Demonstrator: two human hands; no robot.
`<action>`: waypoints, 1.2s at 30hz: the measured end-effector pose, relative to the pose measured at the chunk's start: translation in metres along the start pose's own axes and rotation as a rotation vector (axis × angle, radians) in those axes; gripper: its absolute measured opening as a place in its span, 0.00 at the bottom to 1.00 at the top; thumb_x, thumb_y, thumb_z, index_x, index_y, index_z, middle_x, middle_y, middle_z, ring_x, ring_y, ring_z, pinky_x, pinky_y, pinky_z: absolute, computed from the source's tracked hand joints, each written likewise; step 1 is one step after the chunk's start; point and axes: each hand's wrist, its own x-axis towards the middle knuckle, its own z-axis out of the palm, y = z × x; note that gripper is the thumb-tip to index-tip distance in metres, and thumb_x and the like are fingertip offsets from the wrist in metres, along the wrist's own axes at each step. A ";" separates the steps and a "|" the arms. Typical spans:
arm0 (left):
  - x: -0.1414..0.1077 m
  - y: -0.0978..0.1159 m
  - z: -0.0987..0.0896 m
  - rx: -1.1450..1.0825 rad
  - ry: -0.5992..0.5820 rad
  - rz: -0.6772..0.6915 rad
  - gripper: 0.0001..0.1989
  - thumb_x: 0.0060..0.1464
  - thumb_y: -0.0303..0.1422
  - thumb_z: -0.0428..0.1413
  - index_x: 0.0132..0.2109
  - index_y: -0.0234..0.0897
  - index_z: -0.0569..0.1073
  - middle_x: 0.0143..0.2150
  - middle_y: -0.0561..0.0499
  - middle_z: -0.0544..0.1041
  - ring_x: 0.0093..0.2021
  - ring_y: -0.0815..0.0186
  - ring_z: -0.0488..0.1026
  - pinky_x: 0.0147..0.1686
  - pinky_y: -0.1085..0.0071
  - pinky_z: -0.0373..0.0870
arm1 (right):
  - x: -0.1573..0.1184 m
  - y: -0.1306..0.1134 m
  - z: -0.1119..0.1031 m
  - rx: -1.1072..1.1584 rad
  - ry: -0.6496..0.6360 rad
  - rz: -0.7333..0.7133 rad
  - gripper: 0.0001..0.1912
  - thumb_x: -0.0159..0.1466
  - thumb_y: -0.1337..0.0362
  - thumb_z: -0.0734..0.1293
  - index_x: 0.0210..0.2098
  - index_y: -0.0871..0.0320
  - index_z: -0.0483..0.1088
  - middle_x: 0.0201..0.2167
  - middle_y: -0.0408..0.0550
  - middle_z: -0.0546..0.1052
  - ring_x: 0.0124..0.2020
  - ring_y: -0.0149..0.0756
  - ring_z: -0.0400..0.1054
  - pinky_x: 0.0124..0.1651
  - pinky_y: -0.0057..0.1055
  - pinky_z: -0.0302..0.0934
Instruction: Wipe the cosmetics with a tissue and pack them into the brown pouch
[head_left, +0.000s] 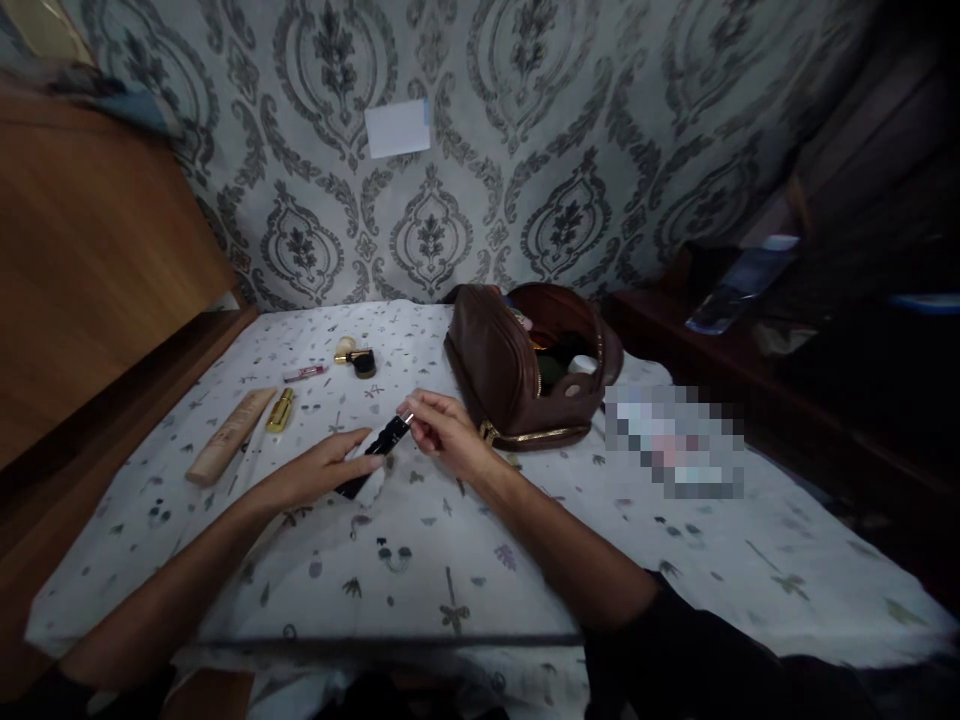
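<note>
A black tube (387,437) with a silvery end is held slanted over the patterned white cloth. My left hand (337,463) is closed round its lower part, with some white material, perhaps a tissue, beneath it. The fingers of my right hand (439,424) pinch the silvery end at the top. Just right of that hand stands an open brown leather bag (495,370), its zip undone and a white round item (583,365) visible inside.
To the left lie a beige tube (231,437), a gold bottle (280,411), a pink slim tube (304,373) and a small black round item (364,363). A pixelated patch covers something at right. Wooden furniture (97,210) borders the left side.
</note>
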 end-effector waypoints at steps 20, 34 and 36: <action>-0.019 -0.006 0.025 0.233 0.130 -0.040 0.22 0.62 0.38 0.49 0.61 0.39 0.60 0.48 0.46 0.76 0.46 0.56 0.74 0.46 0.63 0.70 | 0.000 0.003 0.003 0.111 0.054 0.049 0.23 0.49 0.47 0.75 0.28 0.60 0.69 0.13 0.34 0.65 0.12 0.19 0.49 0.16 0.22 0.34; -0.001 0.011 0.026 0.015 0.512 -0.136 0.19 0.66 0.45 0.39 0.54 0.38 0.64 0.41 0.49 0.73 0.43 0.61 0.71 0.44 0.64 0.65 | 0.001 0.025 0.005 0.023 -0.051 0.079 0.25 0.47 0.50 0.78 0.36 0.60 0.72 0.31 0.45 0.77 0.31 0.32 0.72 0.28 0.25 0.64; 0.002 0.014 0.023 0.071 0.507 -0.036 0.16 0.66 0.42 0.42 0.47 0.38 0.68 0.40 0.49 0.73 0.42 0.61 0.70 0.44 0.65 0.65 | 0.000 0.024 0.006 0.047 -0.071 0.068 0.26 0.48 0.50 0.78 0.37 0.59 0.71 0.31 0.44 0.77 0.31 0.33 0.73 0.30 0.28 0.67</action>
